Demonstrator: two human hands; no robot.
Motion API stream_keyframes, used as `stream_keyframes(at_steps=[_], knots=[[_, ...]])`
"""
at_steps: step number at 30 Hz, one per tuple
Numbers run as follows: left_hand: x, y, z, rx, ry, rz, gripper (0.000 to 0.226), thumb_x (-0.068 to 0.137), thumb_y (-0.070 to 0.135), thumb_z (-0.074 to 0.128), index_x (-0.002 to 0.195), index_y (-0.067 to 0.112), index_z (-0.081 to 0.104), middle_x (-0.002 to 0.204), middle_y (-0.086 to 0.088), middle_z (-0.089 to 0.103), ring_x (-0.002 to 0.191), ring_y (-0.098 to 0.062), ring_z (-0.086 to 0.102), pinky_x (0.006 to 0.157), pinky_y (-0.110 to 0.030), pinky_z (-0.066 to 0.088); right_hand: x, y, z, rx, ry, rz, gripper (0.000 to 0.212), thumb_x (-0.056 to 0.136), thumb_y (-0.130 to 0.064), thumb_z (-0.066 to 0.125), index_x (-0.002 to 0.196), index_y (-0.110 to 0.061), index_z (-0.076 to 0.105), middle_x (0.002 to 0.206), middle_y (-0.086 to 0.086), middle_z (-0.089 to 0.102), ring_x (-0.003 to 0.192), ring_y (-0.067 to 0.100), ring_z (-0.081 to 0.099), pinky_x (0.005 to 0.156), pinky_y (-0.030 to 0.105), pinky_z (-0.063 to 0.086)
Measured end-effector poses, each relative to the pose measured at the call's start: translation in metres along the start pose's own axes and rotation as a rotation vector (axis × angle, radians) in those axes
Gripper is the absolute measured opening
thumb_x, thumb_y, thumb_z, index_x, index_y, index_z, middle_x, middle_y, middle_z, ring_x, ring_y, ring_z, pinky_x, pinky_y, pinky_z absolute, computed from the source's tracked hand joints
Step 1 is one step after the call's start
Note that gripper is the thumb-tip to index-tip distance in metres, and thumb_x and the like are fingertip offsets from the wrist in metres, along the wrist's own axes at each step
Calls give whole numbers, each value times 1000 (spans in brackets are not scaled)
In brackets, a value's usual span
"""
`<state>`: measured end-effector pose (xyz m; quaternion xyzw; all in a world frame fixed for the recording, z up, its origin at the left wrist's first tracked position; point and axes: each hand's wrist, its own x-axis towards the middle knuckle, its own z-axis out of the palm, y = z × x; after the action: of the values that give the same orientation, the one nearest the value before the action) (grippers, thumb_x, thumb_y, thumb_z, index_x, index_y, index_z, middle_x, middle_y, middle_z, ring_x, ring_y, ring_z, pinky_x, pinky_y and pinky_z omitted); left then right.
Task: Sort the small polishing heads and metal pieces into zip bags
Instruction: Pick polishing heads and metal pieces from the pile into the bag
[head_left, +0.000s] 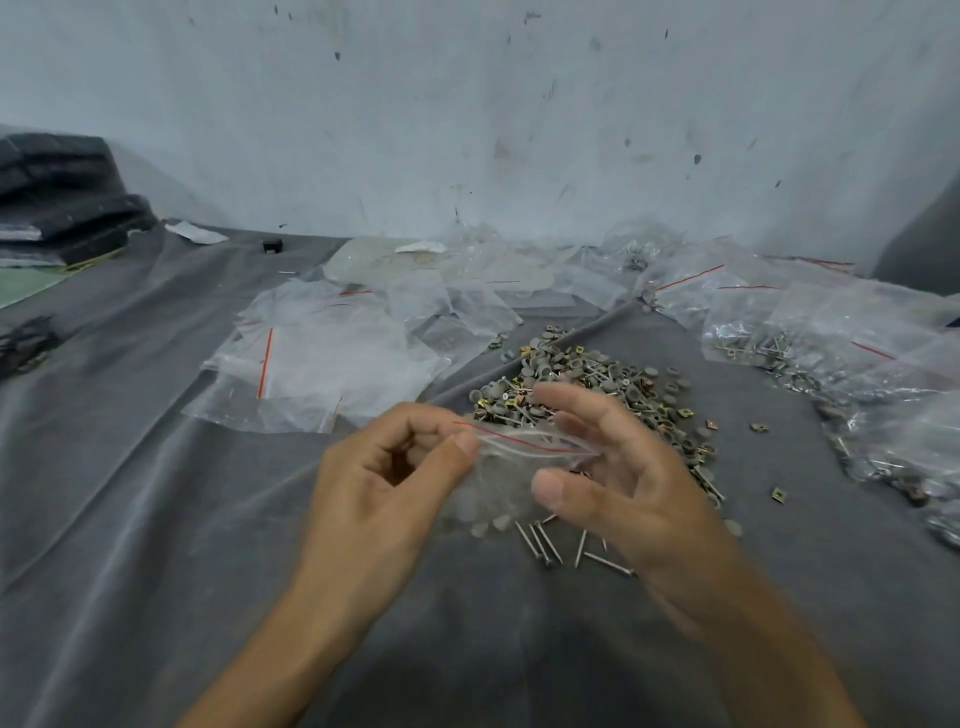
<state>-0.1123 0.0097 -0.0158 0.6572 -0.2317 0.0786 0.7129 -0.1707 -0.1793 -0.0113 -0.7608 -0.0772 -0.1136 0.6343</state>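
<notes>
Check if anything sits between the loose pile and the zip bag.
Nothing visible does. The zip bag, pinched by the left hand, is held just in front of the pile; whether its mouth is open is unclear.

Small workshop — stained wall (519, 104), cloth-covered bench (130, 493), bagged parts (769, 343)

Your right hand (618, 467) smeared by motion, its hold on the zip bag (501, 470) unclear, near side of the pile (587, 382) hidden behind that hand, black stack (57, 192) cut by the left edge, filled bags (883, 395) by the right, small black object (271, 245) too small to name.
</notes>
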Motion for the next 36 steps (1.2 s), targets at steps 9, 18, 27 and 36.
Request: stream_keyframes(at_steps=[9,18,27,36], knots=[[-8,-7,6,74,-152,71,9,85,36,72,89,29,76,72,6,67,66,-6,54,61,-24,46,-1,-8,11,-416,160,-252,19,85,-29,74,104,-28,74,102,-14,70,104,12,68,88,24,53],[-9,-10,5,118,-202,102,13,86,38,70,94,28,76,77,-1,67,68,-16,54,62,-34,47,-4,-9,10,-353,127,-199,4,85,-26,74,87,-29,73,85,-14,72,82,9,70,70,12,47],[-9,-10,5,98,-204,88,14,84,38,71,93,29,76,77,-5,68,66,-18,54,62,-34,47,-5,-9,12,-379,141,-237,6,84,-24,72,80,-28,72,76,-12,67,71,9,63,64,12,41],[-7,-10,5,77,-204,59,12,85,38,71,92,30,76,79,-18,67,72,-43,56,65,-56,47,-5,-9,16,-337,150,-217,6,85,-25,73,79,-26,70,71,-12,64,63,8,60,58,10,40]])
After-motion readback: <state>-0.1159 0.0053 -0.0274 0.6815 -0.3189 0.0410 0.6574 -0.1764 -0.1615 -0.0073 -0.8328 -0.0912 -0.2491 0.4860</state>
